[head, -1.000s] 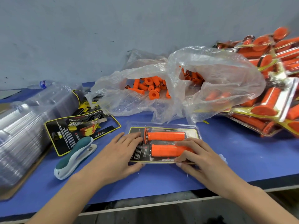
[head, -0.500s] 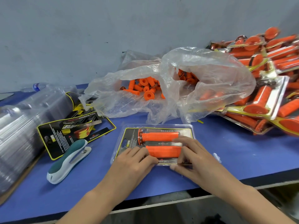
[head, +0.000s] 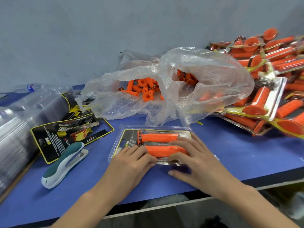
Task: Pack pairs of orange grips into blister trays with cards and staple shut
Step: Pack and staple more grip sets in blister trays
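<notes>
**Both hands flat on a filled blister pack at the near middle of the bench**

The clear blister tray (head: 158, 127) lies flat on the blue table (head: 238, 153), at the near middle, right in front of the person. Inside it sits a black and yellow card (head: 130, 139) with two orange grips side by side on top: the far grip (head: 158, 137) and the near grip (head: 162, 151), both lying left to right.

The left hand (head: 131, 163) rests on the near left part of the tray, fingers close together and lightly bent, their tips pressing down beside the left end of the near grip. The right hand (head: 195, 160) lies over the right ends of both grips with its fingers spread and fairly straight. Its thumb reaches along the table just near of the tray's edge. Neither hand pinches anything that I can make out.

Left of the tray lies a teal and white stapler (head: 64, 165), partly resting on a loose stack of printed cards (head: 65, 134). Further left a tall stack of empty clear trays (head: 24, 122) leans on its side, with a water bottle (head: 31, 87) behind it.

Beyond the tray a crumpled clear plastic bag (head: 213, 71) holds loose orange grips (head: 144, 89). A heap of finished packs (head: 271, 76) fills the far right, against the grey wall (head: 115, 30).
</notes>
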Motion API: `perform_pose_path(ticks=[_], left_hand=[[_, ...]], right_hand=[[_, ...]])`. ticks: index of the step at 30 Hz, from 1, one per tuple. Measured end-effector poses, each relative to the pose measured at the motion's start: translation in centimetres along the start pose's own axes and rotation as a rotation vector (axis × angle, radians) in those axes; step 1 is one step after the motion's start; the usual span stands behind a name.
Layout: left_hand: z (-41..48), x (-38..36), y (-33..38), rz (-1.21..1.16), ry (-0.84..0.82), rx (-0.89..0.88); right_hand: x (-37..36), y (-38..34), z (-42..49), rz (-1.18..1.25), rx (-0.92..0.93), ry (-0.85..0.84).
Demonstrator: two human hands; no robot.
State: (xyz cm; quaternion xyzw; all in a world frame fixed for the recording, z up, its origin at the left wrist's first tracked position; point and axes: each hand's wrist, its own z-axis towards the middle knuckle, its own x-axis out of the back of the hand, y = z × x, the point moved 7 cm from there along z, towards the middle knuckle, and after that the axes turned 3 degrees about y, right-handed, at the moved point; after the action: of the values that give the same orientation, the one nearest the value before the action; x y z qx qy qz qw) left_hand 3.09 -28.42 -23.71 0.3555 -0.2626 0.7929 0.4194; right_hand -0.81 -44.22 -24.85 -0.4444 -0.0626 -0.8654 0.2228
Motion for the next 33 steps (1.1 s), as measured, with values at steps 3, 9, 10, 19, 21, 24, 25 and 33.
perform_pose_path(ticks=[3, 9, 10, 19, 21, 24, 25, 33], left_hand=[[0.1, 0.1, -0.3, -0.024, -0.003, 0.042], [-0.8, 0.7, -1.9, -0.003, -0.065, 0.073], [-1.2, 1.5, -3.6, 0.006, -0.045, 0.175], [-12.8, 3.8, -17.9, 0.130, -0.326, 1.167], [-12.8, 3.6, -17.7, 0.063, -0.355, 1.137], [-11.0, 4.6, -16.4, -0.192, -0.217, 1.121], [-10.0, 5.0, -15.5, -0.343, -0.154, 1.120], [-7.6, 0.7, -4.6, -0.970, -0.654, 1.326]], right_hand=[[-0.6, 0.1, 0.2, 0.026, 0.000, -0.003], [-1.4, 0.3, 0.2, 0.070, -0.044, -0.051], [-1.3, 0.4, 0.3, 0.076, -0.051, -0.055], [-1.5, -0.4, 0.5, 0.127, -0.061, -0.049], [-1.5, -0.5, 0.6, 0.130, -0.064, -0.045], [-1.6, -0.6, 0.6, 0.122, -0.070, -0.021], [-1.7, -0.6, 0.7, 0.117, -0.076, -0.014], [-2.6, -0.6, 0.9, 0.046, -0.126, 0.042]])
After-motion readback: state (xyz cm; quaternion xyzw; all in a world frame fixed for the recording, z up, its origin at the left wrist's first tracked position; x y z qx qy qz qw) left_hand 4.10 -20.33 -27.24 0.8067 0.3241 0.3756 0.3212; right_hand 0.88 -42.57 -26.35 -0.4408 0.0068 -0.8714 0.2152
